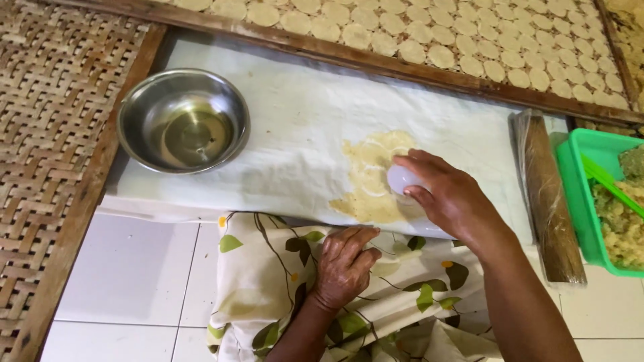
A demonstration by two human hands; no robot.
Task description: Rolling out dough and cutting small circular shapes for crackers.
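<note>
While the woven bamboo tray [60, 134] frames everything, the white cloth [302, 127] laid on the board serves as the landmark: beyond its far edge runs a second tray [604, 87] covered with rows of pale round discs [443, 55], on its left end sits a steel bowl [182, 121] holding a little clear liquid, off its right end lie a plastic-wrapped roller [547, 201] and a green tub [570, 181] of crumbly dough [620, 221], and below its near edge is leaf-printed fabric [282, 281] over white tiles. At the middle of the cloth is a yellowish oily stain [365, 184] with faint ring marks. The right hand [446, 198] is curled, fingers pressed together around a small pale round presser [402, 179], which sits under the fingertips on the right part of that stain; whether dough lies beneath it cannot be seen. The left hand [343, 265] rests loosely closed on the fabric just below the cloth's near edge, holding nothing visible. Judging from this, the greasy patch could let the presser slide sideways and smear or thin a disc unevenly, and since the left hand is not pinning the cloth, a firm push might wrinkle or drag it toward the roller.
</note>
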